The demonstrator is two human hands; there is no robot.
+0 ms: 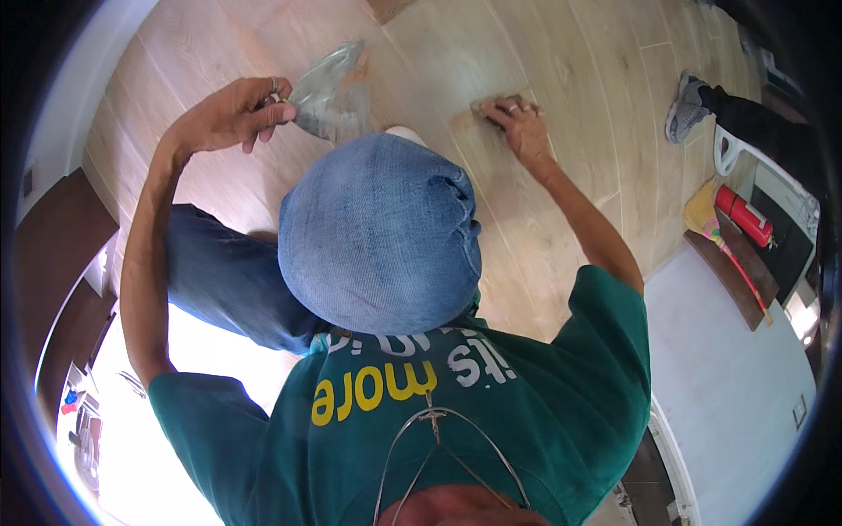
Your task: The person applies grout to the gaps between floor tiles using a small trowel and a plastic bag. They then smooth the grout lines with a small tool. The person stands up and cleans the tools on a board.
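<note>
My left hand (pixel 250 116) is closed on a crumpled clear plastic bag (pixel 326 95), pinching it between thumb and fingers. The bag hangs just above or against the wood-look tile floor (pixel 605 149); which of the two, I cannot tell. Out to the right, my right hand (pixel 524 131) reaches down to the floor with bent fingers over a small brownish piece (pixel 482 106). Most of that piece is hidden beneath the fingertips, so its kind does not show. Around it the floor looks smeared and darker.
My raised jeans knee (pixel 377 232) stands between the hands. At right are another person's grey shoe (pixel 685 109), a white plastic chair (pixel 726 151), a broom (pixel 701 210), a red fire extinguisher (pixel 744 216) and a white panel (pixel 728 351). Brown cabinetry (pixel 66 237) lines the left.
</note>
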